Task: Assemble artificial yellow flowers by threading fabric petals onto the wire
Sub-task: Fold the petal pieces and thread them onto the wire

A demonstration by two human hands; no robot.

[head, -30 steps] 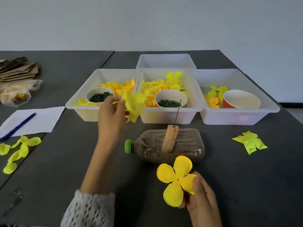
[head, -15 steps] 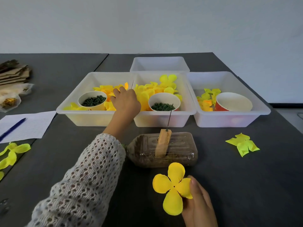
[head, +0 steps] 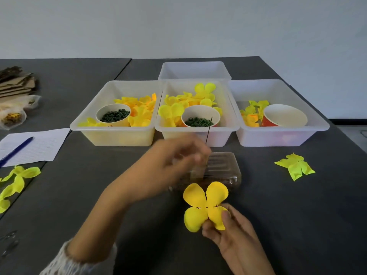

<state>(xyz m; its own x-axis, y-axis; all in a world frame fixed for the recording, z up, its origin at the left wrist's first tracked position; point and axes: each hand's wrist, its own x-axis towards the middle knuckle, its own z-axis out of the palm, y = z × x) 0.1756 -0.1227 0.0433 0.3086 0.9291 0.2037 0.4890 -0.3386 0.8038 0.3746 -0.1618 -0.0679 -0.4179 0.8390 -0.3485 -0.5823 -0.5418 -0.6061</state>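
Note:
My right hand (head: 236, 237) pinches a yellow four-lobed fabric petal (head: 202, 203) by one lobe, low in front of me. A thin dark wire (head: 208, 129) stands upright from a clear plastic bottle (head: 226, 169) lying on its side. My left hand (head: 176, 157) is blurred, over the bottle and just left of the wire's foot. Its fingers are loosely curled and nothing shows in them. It hides the bottle's left part and the wire's base.
Behind the bottle stand three white trays: left tray (head: 111, 133) and middle tray (head: 198, 133) with yellow petals and cups of green rings, right tray (head: 278, 135) with a red cup. An empty tray (head: 194, 72) sits further back. Loose petals (head: 295, 165) lie right; paper and pen (head: 31, 145) left.
My left hand let go of the yellow flower in the trays and came back toward me, to just above the bottle. The right hand still holds the petal, slightly raised.

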